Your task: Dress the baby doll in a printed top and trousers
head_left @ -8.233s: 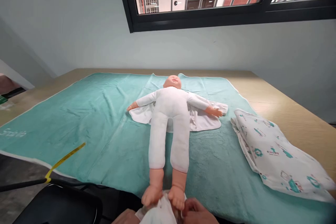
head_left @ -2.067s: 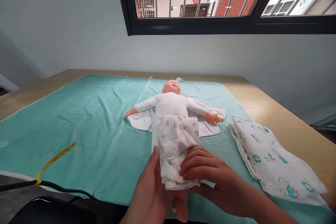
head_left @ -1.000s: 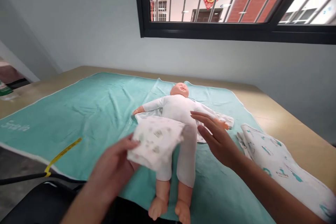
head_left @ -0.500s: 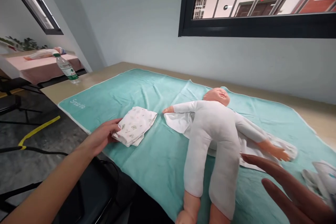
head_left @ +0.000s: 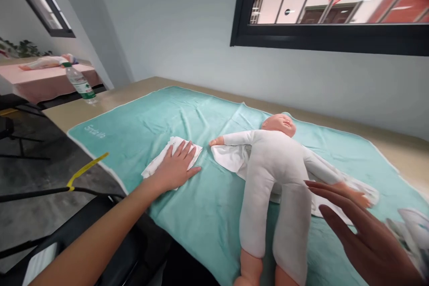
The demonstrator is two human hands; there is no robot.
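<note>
My left hand (head_left: 177,167) lies flat, fingers spread, on a folded white cloth with a small print (head_left: 157,161), covering much of it. To the right, a baby doll (head_left: 276,156) with a white cloth body rests on its back, head toward the wall and arms out. Beneath the doll a white garment (head_left: 228,156) is spread, showing at both sides. My right hand (head_left: 365,228) hovers by the doll's leg on the right, fingers extended and thumb apart, holding nothing. Whether its fingertips touch the leg, I cannot tell.
A teal towel (head_left: 134,120) covers most of the table (head_left: 63,114). At the table's left corner stands a water bottle (head_left: 80,84). Crumpled white fabric (head_left: 414,228) sits at the right edge. A black chair (head_left: 117,246) is at the lower left, and a wall runs behind.
My left hand has moved from gripping the folded cloth's near left edge to lying flat on top of it. My right hand has shifted slightly left and up.
</note>
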